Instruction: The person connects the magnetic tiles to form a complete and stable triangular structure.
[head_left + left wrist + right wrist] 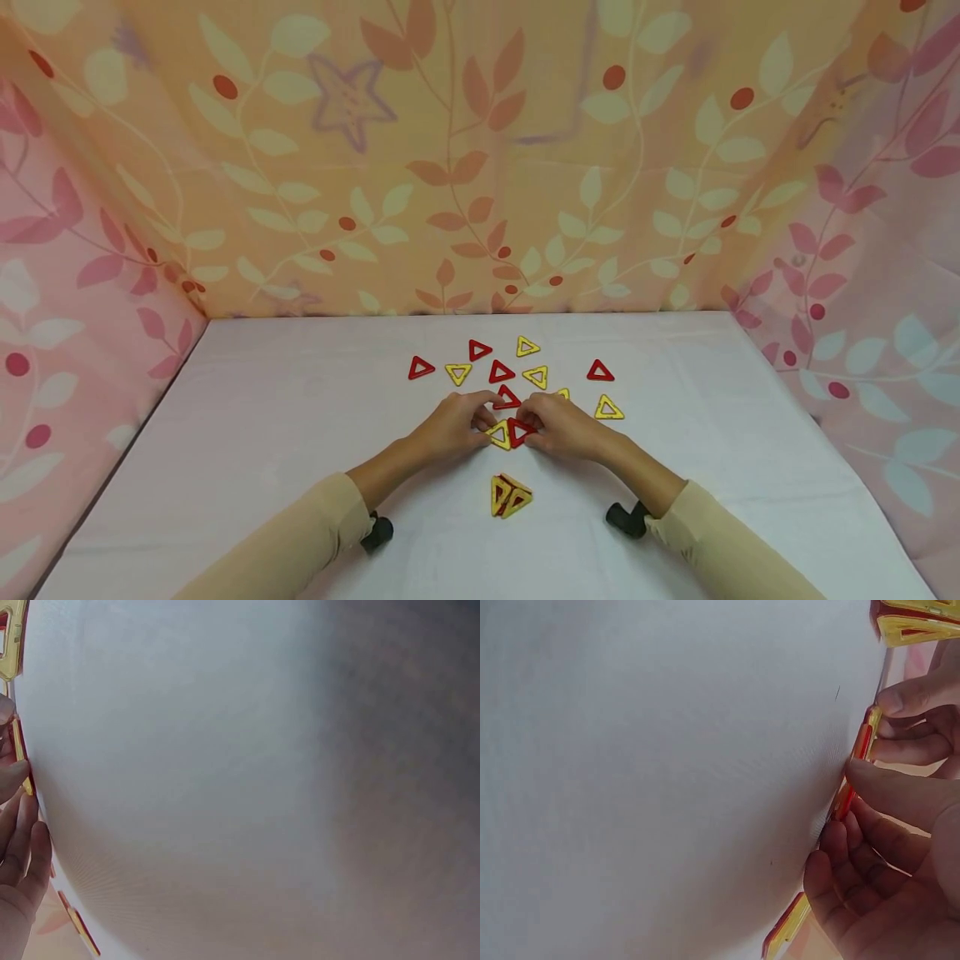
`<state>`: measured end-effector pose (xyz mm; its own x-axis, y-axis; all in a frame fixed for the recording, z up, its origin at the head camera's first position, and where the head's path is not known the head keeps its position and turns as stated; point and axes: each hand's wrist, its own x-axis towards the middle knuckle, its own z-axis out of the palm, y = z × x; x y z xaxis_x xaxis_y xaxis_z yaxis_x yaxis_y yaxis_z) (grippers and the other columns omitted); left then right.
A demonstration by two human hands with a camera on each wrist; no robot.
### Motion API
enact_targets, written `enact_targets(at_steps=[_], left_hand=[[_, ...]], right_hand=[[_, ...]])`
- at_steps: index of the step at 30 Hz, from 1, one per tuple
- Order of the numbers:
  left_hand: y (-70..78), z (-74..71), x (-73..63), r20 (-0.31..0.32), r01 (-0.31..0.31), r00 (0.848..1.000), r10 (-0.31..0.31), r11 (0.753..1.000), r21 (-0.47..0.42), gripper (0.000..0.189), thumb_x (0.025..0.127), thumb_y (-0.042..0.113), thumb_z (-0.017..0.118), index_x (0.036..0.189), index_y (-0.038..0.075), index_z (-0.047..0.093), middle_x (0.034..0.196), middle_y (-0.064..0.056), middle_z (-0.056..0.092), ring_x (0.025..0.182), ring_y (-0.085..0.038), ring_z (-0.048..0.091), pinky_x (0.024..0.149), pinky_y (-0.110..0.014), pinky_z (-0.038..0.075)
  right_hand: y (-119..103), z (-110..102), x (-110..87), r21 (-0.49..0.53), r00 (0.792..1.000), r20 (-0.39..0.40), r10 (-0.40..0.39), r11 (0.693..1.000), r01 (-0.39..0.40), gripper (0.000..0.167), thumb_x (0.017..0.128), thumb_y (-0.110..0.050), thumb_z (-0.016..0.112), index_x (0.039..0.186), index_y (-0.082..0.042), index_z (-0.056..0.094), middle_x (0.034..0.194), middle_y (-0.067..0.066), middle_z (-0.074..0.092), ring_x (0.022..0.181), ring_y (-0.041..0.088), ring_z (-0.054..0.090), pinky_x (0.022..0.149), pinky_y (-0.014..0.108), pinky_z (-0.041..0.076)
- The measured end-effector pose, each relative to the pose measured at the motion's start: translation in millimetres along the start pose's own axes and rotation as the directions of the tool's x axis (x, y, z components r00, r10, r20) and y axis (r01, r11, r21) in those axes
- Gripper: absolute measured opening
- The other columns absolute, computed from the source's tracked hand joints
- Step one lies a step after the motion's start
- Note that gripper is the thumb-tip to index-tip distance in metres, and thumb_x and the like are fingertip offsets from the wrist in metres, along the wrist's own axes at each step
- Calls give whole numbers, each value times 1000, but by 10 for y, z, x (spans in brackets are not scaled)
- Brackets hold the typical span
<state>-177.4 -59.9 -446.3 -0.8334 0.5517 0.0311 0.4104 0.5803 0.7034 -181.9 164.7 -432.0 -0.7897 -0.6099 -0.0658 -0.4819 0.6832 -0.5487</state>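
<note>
Two triangular frame tiles lie edge to edge on the white table between the hands. The left hand point(453, 427) pinches the yellow triangle tile point(507, 435) at its left side. Thumb and fingers of the right hand point(564, 425) grip the red triangle tile point(513, 437). Seen edge-on in the right wrist view, the red tile point(862, 742) meets the yellow one point(874, 724). Just beyond them, another red triangle point(507, 407) sits between the fingertips. Nearer the person is a cluster of yellow-faced triangles point(495, 504) with red showing underneath.
Several loose red and yellow triangles are spread over the table's far half, among them a red one point(418, 375) at left and a yellow one point(600, 414) at right. One yellow tile is partly hidden behind the right hand. Patterned curtains point(480, 208) border the table.
</note>
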Motion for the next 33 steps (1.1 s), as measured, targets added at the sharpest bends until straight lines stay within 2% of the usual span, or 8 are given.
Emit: enact_targets(at_steps=[8, 22, 25, 33], left_hand=[[14, 9, 2, -3, 5, 1000, -5, 1000, 11, 53, 82, 3, 80, 131, 7, 60, 99, 0, 73, 90, -11, 67, 81, -21, 54], [16, 9, -7, -7, 15, 1000, -15, 1000, -24, 53, 82, 2, 80, 131, 7, 60, 97, -1, 74, 88, -11, 67, 81, -22, 55], [13, 13, -2, -5, 12, 1000, -12, 999, -34, 53, 82, 3, 80, 131, 7, 60, 97, -1, 74, 87, -10, 67, 81, -22, 54], [10, 35, 13, -2, 24, 1000, -24, 999, -38, 56, 82, 4, 80, 134, 7, 58, 98, 1, 73, 88, -10, 67, 82, -22, 54]], right_hand=[[-7, -27, -17, 34, 1000, 16, 6, 999, -6, 26, 88, -11, 76, 111, -3, 67, 94, -1, 64, 84, 14, 56, 77, 30, 50], [1, -25, 30, 119, 998, 10, -70, 991, 68, 28, 88, -13, 77, 114, -4, 71, 93, -7, 70, 83, 8, 62, 77, 25, 54], [1, -7, 47, 123, 996, 1, -87, 989, 86, 28, 87, -14, 78, 113, -4, 72, 93, -6, 70, 83, 7, 62, 78, 25, 54], [-7, -1, 37, 110, 998, -2, -70, 991, 70, 28, 86, -14, 79, 112, -6, 72, 95, -5, 70, 83, 10, 62, 78, 26, 54]])
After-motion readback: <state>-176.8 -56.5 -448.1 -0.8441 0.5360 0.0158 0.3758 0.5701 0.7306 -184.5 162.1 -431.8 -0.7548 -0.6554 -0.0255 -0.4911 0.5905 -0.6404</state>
